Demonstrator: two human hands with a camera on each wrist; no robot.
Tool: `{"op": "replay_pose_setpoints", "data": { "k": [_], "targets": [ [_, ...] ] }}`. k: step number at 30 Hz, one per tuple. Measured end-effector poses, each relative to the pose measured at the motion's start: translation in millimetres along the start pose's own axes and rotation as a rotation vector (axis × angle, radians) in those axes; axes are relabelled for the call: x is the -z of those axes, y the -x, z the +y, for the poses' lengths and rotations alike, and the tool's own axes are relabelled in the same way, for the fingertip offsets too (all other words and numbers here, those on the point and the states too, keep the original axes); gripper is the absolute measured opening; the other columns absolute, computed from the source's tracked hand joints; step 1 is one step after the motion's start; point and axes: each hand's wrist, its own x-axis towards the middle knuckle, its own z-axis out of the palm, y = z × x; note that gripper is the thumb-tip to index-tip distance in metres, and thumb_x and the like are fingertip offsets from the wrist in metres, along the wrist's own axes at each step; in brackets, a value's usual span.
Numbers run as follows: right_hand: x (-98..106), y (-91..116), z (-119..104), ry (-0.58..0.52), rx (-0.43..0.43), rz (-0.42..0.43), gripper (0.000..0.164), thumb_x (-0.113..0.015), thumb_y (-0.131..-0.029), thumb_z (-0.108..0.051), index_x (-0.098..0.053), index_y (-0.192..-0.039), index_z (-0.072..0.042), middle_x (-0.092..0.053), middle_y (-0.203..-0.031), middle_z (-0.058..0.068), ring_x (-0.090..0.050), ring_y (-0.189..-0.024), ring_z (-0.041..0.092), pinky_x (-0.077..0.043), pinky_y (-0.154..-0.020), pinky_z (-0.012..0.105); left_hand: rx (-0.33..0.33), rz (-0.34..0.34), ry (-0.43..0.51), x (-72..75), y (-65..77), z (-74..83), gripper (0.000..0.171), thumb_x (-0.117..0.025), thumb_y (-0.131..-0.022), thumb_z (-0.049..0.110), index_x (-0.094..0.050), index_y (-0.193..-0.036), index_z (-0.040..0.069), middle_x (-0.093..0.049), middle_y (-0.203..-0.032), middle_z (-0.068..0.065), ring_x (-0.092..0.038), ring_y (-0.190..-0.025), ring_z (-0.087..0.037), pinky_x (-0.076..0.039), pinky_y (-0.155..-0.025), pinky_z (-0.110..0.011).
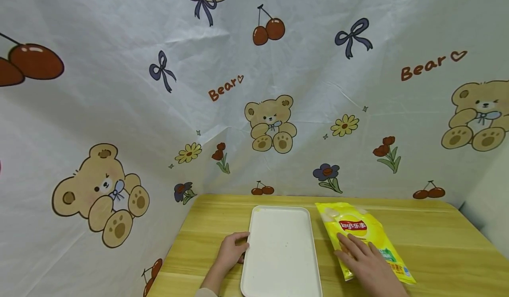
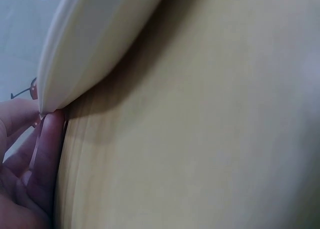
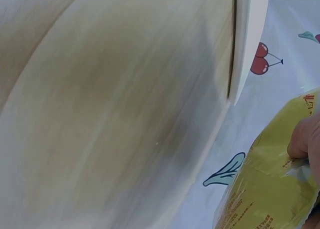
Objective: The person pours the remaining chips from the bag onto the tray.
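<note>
In the head view a white rectangular tray [image 1: 281,253] lies lengthwise on the wooden table. My left hand [image 1: 230,252] holds its left edge, thumb and fingers at the rim. The left wrist view shows those fingertips [image 2: 52,126] at the tray's edge [image 2: 82,49], with one finger below it. Right of the tray lies a yellow Lay's potato chip bag [image 1: 371,226], printed side up. My right hand [image 1: 370,261] rests over its lower part with fingers spread. A digit presses into the yellow film in the right wrist view; the rest of that hand is cut off.
The wooden table [image 1: 449,239] meets a white curtain [image 1: 310,85] printed with bears, bows and cherries at the back. The same cloth hangs along the left side. The chip bag lies a small gap from the tray's right edge.
</note>
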Motion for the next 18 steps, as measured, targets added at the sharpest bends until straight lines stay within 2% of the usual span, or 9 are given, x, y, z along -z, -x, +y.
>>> {"op": "replay_pose_setpoints", "data": {
  "k": [9, 14, 18],
  "targets": [
    [-3.0, -3.1, -3.7, 0.016, 0.099, 0.131, 0.099, -0.048, -0.059, -0.098, -0.069, -0.122, -0.024, -0.052, -0.147, 0.009, -0.05, -0.128, 0.031, -0.049, -0.091, 0.067, -0.006, 0.011, -0.013, 1.2, -0.1, 0.7, 0.038, -0.066, -0.093, 0.004, -0.066, -0.131, 0.007, -0.055, -0.139, -0.024, -0.057, -0.049, -0.009, -0.058, -0.048, -0.03],
    [-0.9, -3.6, -5.2, 0.007, 0.094, 0.094, 0.1, -0.046, -0.06, -0.099, -0.068, -0.122, -0.025, -0.051, -0.148, 0.009, -0.048, -0.129, 0.031, -0.048, -0.093, 0.068, 0.006, 0.017, -0.013, 1.3, -0.3, 0.3, 0.038, -0.066, -0.093, 0.005, -0.066, -0.131, 0.009, -0.056, -0.138, -0.022, -0.057, -0.049, -0.009, -0.058, -0.048, -0.031],
    [4.0, -4.7, -6.8, 0.0, 0.081, 0.058, 0.101, -0.044, -0.059, -0.1, -0.068, -0.124, -0.026, -0.05, -0.15, 0.008, -0.047, -0.131, 0.031, -0.047, -0.095, 0.07, 0.017, 0.007, -0.016, 1.8, -1.7, -0.8, 0.038, -0.067, -0.093, 0.006, -0.066, -0.131, 0.01, -0.065, -0.122, -0.018, -0.058, -0.049, -0.009, -0.058, -0.048, -0.031]
  ]
}}
